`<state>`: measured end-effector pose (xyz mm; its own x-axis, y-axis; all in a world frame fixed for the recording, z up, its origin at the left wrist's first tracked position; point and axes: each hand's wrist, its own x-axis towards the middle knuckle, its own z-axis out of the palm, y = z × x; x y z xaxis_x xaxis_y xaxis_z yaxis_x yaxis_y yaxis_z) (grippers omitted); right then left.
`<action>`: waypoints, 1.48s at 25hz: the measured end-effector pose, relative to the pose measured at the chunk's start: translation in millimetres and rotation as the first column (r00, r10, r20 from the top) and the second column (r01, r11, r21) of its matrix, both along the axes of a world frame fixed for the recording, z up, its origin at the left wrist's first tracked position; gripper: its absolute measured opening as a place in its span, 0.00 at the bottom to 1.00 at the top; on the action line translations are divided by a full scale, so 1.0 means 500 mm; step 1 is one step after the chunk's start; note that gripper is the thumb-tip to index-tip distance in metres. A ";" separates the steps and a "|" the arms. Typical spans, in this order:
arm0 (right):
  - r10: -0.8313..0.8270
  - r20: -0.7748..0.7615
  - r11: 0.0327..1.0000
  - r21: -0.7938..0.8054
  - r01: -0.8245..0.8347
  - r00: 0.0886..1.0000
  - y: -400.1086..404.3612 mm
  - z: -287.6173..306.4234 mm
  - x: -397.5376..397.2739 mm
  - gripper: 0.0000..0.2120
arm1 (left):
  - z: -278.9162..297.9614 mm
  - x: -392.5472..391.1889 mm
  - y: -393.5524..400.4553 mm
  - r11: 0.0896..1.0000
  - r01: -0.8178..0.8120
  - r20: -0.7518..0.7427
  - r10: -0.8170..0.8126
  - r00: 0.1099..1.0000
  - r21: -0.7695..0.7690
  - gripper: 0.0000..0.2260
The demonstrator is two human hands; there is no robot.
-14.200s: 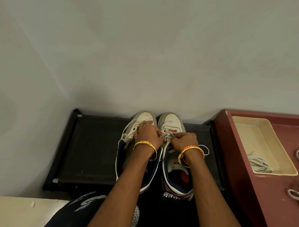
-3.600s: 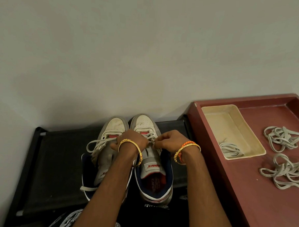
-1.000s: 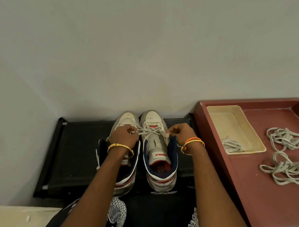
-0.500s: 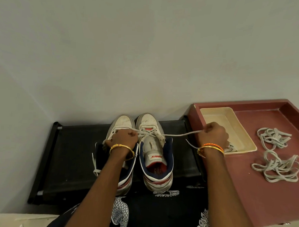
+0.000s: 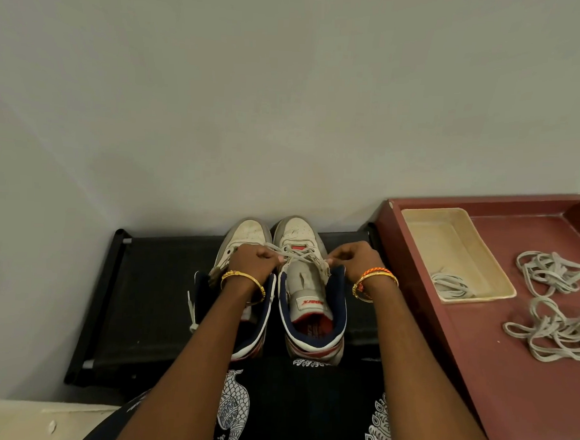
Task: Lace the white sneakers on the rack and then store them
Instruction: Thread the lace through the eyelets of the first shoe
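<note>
Two white sneakers with navy collars stand side by side on the black rack [image 5: 145, 300], toes toward the wall. The right sneaker [image 5: 307, 287] has a grey-white lace [image 5: 298, 255] threaded over its tongue. My left hand [image 5: 252, 259] pinches one end of that lace, over the left sneaker [image 5: 246, 233]. My right hand [image 5: 350, 259] pinches the other end at the right sneaker's eyelets. A loose lace end [image 5: 191, 310] hangs off the left sneaker's outer side.
A maroon tray table [image 5: 494, 388] stands to the right, holding a cream tray [image 5: 447, 240] with a coiled lace [image 5: 450, 285] and two loose lace bundles [image 5: 550, 269] [image 5: 553, 329]. A grey wall rises right behind the rack. My dark patterned clothing [image 5: 293, 409] fills the bottom.
My right hand, which had pulled the lace out to the right over the cream tray, has come back in to the right sneaker's eyelets. My left hand stayed at the lace.
</note>
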<state>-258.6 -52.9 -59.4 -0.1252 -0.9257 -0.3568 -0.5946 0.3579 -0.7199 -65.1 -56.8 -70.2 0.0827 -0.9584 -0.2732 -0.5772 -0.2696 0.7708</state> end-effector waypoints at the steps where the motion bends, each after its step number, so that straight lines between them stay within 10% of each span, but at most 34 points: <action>1: -0.018 -0.033 1.000 -0.018 0.017 0.999 0.004 0.006 -0.005 0.04 | 0.002 -0.001 -0.001 1.000 -0.006 0.057 0.007 0.998 -0.017 0.08; 10: -0.459 -0.436 0.888 -0.195 0.416 0.774 0.044 0.070 -0.077 0.08 | 0.018 0.001 0.006 0.987 -0.037 0.366 0.092 0.926 -0.154 0.09; 16: -0.047 -0.237 0.993 -0.118 0.019 0.971 0.021 0.039 -0.013 0.14 | 0.018 0.008 -0.014 0.990 0.102 0.453 -0.050 0.890 -0.092 0.11; 20: 0.327 -0.408 0.944 0.105 -0.312 0.852 0.001 0.034 0.037 0.27 | 0.021 0.002 -0.032 0.976 0.211 0.463 -0.215 0.860 0.061 0.11; 27: 0.157 -0.487 0.986 0.123 -0.111 0.859 -0.006 0.012 0.031 0.08 | 0.019 0.000 -0.032 0.982 0.150 0.591 -0.190 0.784 0.117 0.12; 32: -0.024 -0.028 0.998 0.049 0.026 0.999 0.020 0.031 0.002 0.04 | 0.052 -0.004 -0.008 0.998 0.059 0.473 -0.046 0.880 -0.012 0.08; 35: -0.149 0.378 0.986 -0.013 0.166 0.914 0.036 0.114 -0.011 0.04 | 0.099 -0.020 0.015 0.992 0.013 -0.004 -0.013 1.000 -0.123 0.04; 37: -0.148 0.671 0.981 0.008 0.192 0.727 0.039 0.167 -0.005 0.09 | 0.140 -0.054 0.036 0.996 0.062 -0.413 -0.083 0.907 -0.064 0.04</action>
<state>-261.2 -33.4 24.1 -0.0338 -0.9341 -0.3555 0.1117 0.3500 -0.9301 -92.3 -38.7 -0.3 -0.0986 -0.9703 -0.2209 -0.2194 -0.1953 0.9559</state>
